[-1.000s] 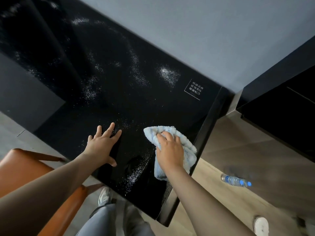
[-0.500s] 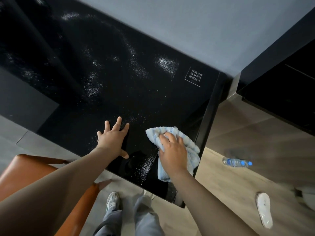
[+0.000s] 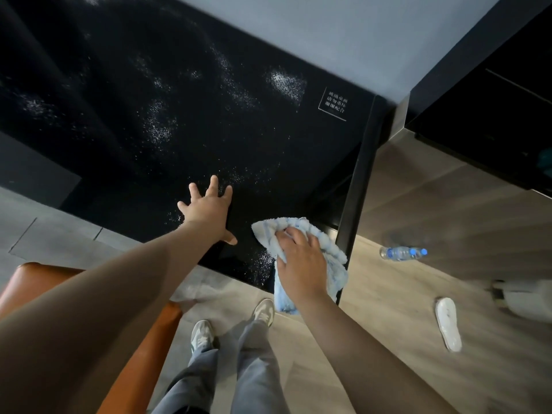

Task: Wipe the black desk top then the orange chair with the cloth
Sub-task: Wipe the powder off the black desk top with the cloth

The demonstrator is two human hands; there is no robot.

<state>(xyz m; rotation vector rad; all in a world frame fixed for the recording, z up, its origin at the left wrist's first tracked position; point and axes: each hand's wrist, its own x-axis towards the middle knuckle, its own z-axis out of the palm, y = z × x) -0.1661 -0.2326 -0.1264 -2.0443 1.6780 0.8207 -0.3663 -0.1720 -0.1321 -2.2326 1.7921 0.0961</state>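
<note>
The black desk top (image 3: 185, 94) fills the upper left, dusted with patches of white powder. My right hand (image 3: 300, 264) grips a light blue cloth (image 3: 331, 258) at the desk's near right corner, and part of the cloth hangs over the front edge. My left hand (image 3: 207, 212) rests flat on the desk with fingers spread, just left of the cloth. The orange chair (image 3: 140, 363) stands at the lower left, mostly hidden behind my left arm.
A plastic water bottle (image 3: 403, 253) lies on the wooden floor right of the desk, with a white slipper (image 3: 448, 324) nearer me. A black cabinet (image 3: 490, 94) stands at the upper right. My feet (image 3: 233, 324) stand in front of the desk's edge.
My right hand has drawn the cloth toward the desk's front edge, so it now hangs over it. My left hand stays flat on the desk. The view has pulled back.
</note>
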